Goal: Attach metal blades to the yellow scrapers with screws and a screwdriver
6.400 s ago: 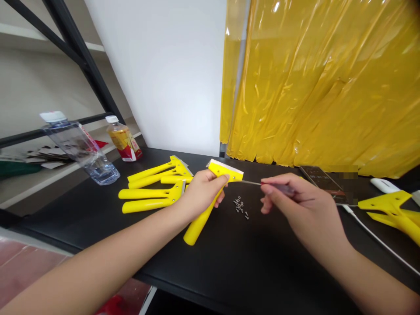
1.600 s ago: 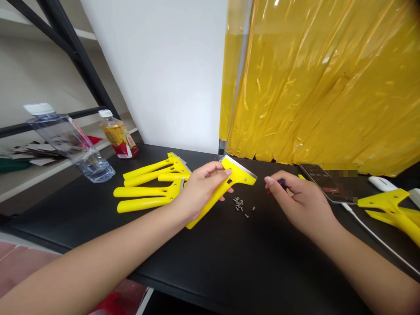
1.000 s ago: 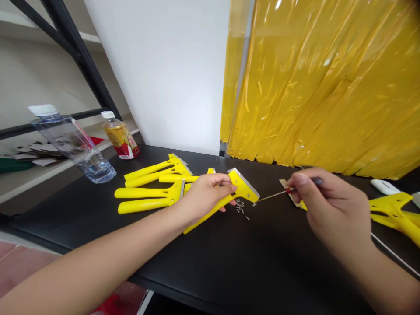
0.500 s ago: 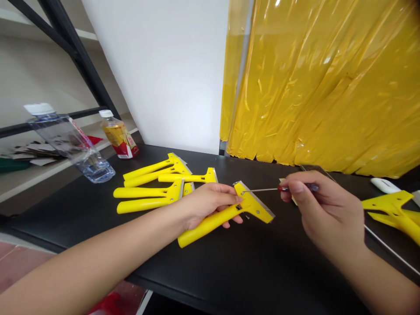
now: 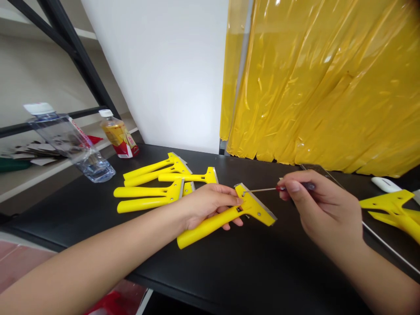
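Observation:
My left hand (image 5: 210,204) is closed around the neck of a yellow scraper (image 5: 208,226), whose wide head with a metal blade edge points right. Between the fingers and thumb of my right hand (image 5: 323,205) is a screwdriver (image 5: 262,190) with a dark red handle. Its thin shaft reaches left, and the tip is at a screw or hole near the upper corner of the scraper's head. A second screw shows near the lower corner. Just below the scraper's neck, a tiny screw (image 5: 247,217) appears to lie on the black table (image 5: 249,271).
Several yellow scrapers (image 5: 144,192) lie left of my hands, and more yellow scraper heads (image 5: 389,204) at the right edge. Behind stand a clear bottle (image 5: 75,144) and a drink bottle (image 5: 120,135). A white mouse-like object (image 5: 385,184), a pale cable (image 5: 390,247) and yellow sheeting (image 5: 321,87) are also here.
The held scraper's head has tilted slightly, its lower corner shifting right and down. My right hand and the screwdriver have moved a little left. Both hands keep their hold.

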`<state>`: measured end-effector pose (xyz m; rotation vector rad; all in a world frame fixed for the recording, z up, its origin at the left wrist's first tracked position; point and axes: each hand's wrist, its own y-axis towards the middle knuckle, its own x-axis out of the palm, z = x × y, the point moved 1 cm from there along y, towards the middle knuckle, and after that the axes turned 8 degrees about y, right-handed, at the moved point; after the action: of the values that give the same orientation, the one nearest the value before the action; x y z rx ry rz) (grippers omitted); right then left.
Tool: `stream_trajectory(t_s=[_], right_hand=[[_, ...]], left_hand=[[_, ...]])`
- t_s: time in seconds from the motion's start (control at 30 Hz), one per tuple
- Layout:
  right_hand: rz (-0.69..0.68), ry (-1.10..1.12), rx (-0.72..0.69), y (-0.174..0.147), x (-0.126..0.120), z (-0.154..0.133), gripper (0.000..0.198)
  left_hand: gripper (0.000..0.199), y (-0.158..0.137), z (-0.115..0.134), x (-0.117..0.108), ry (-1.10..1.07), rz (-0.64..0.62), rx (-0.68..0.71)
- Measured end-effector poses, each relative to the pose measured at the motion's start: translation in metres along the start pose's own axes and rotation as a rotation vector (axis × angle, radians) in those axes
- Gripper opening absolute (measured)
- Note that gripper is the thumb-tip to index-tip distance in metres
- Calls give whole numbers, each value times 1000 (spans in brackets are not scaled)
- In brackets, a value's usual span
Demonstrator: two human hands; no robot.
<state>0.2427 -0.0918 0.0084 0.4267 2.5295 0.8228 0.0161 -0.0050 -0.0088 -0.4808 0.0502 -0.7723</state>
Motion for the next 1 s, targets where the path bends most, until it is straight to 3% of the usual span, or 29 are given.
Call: stream_trajectory(t_s=[0.53, 1.0], right_hand=[[-76, -49, -74, -2, 0, -1, 6], [-87, -65, -86, 0, 0, -5, 7]], left_hand=[[32, -2, 3, 3, 4, -9, 13], [38, -2, 1, 0, 21, 5, 1]])
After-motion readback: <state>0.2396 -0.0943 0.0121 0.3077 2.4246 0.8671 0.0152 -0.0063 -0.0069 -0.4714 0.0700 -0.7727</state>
